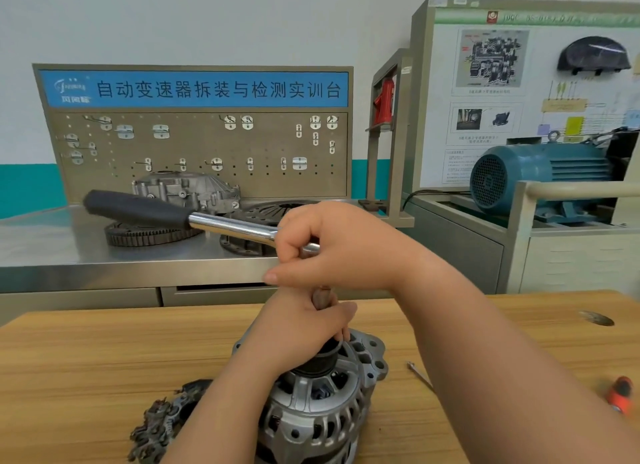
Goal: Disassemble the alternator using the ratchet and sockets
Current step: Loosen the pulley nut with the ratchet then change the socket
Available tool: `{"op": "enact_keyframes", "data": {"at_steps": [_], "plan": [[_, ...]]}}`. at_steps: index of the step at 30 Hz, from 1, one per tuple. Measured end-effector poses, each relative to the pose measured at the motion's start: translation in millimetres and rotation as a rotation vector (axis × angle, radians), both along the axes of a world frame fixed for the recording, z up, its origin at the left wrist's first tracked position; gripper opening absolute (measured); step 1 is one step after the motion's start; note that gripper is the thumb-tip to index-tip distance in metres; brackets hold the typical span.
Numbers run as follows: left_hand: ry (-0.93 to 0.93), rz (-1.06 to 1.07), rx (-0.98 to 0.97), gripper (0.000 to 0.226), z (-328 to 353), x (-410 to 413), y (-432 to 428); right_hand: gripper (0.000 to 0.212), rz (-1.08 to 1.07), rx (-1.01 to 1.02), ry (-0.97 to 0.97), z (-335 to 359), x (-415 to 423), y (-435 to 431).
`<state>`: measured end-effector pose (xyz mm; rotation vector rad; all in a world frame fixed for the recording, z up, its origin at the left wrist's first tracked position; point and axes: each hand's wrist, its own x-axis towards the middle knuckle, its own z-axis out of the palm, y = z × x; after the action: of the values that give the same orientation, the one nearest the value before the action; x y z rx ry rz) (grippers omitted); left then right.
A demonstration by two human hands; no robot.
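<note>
While the right hand (332,245) grips its head, the ratchet (221,226) juts leftward.

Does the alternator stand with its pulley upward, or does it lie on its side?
Pulley upward. The alternator sits on the wooden table with its black pulley on top, under the left hand.

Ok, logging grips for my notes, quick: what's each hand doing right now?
Left hand: closed round the socket atop the alternator.
Right hand: closed on the ratchet at its head.
</note>
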<state>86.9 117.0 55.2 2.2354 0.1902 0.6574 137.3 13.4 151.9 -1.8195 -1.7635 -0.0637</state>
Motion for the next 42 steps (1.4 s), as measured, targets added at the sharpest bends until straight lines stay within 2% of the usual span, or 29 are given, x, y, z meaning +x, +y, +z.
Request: {"op": "enact_keyframes", "data": {"at_steps": [3,4,6,9,11,13,17,19,21,24,26,28,29,31,34,36,38,40,42], "plan": [[-0.028,0.009,0.022,0.031,3,0,-4,0.040,-0.247,0.066,-0.057,-10,-3,11],[-0.033,0.036,0.055,0.038,4,-1,-5,0.037,-0.361,0.074,-0.123,-12,-6,16],[-0.007,0.119,0.137,0.047,3,-1,-4,0.016,-0.553,0.058,-0.196,-16,-9,25],[-0.030,0.174,0.176,0.040,3,0,-1,0.013,-0.657,-0.003,-0.157,-13,-9,30],[-0.053,0.089,0.120,0.023,2,1,-1,0.033,-0.608,0.022,-0.212,-14,-7,27],[-0.065,0.002,0.040,0.017,1,1,-2,0.043,-0.458,0.039,-0.227,-11,-5,20],[-0.049,-0.025,-0.012,0.027,-1,1,2,0.036,-0.016,0.040,0.001,-6,4,6],[-0.044,-0.028,-0.025,0.034,-2,1,3,0.035,0.067,0.070,0.078,-7,7,1],[-0.054,-0.049,-0.021,0.034,0,1,2,0.038,0.001,0.110,0.087,-12,6,3],[-0.074,-0.021,0.042,0.041,2,1,-1,0.041,-0.343,0.137,-0.065,-16,-4,15],[-0.063,0.034,0.137,0.033,3,2,-1,0.034,-0.567,0.122,-0.141,-18,-9,26],[-0.072,0.077,0.148,0.038,1,2,2,0.036,-0.680,0.097,-0.149,-19,-10,31],[-0.077,0.074,0.125,0.040,1,2,2,0.039,-0.685,0.081,-0.156,-18,-9,31],[-0.085,0.019,0.069,0.030,2,0,-1,0.043,-0.585,0.085,-0.182,-17,-8,26],[-0.102,-0.075,-0.007,0.016,1,0,-1,0.049,-0.263,0.059,-0.108,-10,-4,14],[-0.067,-0.077,-0.040,0.022,-1,1,2,0.044,-0.029,0.057,-0.010,-8,2,9],[-0.053,-0.084,-0.071,0.028,-1,3,4,0.042,0.095,0.074,0.096,-7,7,4],[-0.032,-0.085,-0.067,0.034,0,3,2,0.044,0.092,0.116,0.156,-10,8,2],[-0.023,-0.076,-0.035,0.042,1,3,1,0.047,-0.059,0.174,0.131,-15,5,6]]}}
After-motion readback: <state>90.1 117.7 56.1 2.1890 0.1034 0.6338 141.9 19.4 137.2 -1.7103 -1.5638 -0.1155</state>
